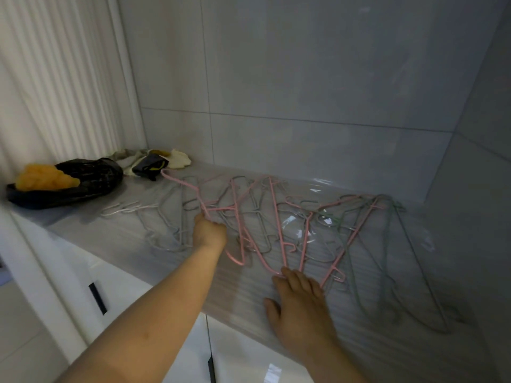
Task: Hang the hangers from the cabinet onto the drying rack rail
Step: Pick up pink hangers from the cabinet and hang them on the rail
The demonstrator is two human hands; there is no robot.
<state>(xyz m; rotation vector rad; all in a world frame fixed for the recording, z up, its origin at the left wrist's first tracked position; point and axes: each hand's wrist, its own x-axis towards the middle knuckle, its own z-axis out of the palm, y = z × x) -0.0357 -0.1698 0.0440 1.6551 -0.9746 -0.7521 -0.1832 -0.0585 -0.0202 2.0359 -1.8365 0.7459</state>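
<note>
**Hanger pile on the cabinet top, one hand already on a pink one**

Closest to me are the glossy white cabinet doors (132, 288) with a slim black handle (97, 298). Above them is the cabinet top (240, 294), wrapped in clear, shiny, wrinkly plastic film.

My right hand (300, 297) lies flat on that film with the fingers straight and relaxed, not grasping anything. The fingertips just touch the near ends of a couple of pink hangers.

A bit further in, my left hand (209, 233) is clenched around the wire of one pink hanger (181, 183). Its hook points off toward the back left corner.

The rest of the hangers (276, 217) lie loose across the top in a tangled fan, just beyond and to both sides of the hands. They're all thin coated wire with little notches. The pink ones sit in the middle, the grey ones (166, 230) left of my left hand, and the green ones (387, 244) off to the right. There's also a pale one (121, 208) further left.

Back in the left corner sits a crinkled black plastic bag (91, 178) with something lumpy and orange (41, 178) poking out. Just behind it is a heap of soft cloths (179, 158). Behind everything is a wall (304, 106) of big smooth grey tiles, and a white ribbed panel (55, 78) runs up the left side.
</note>
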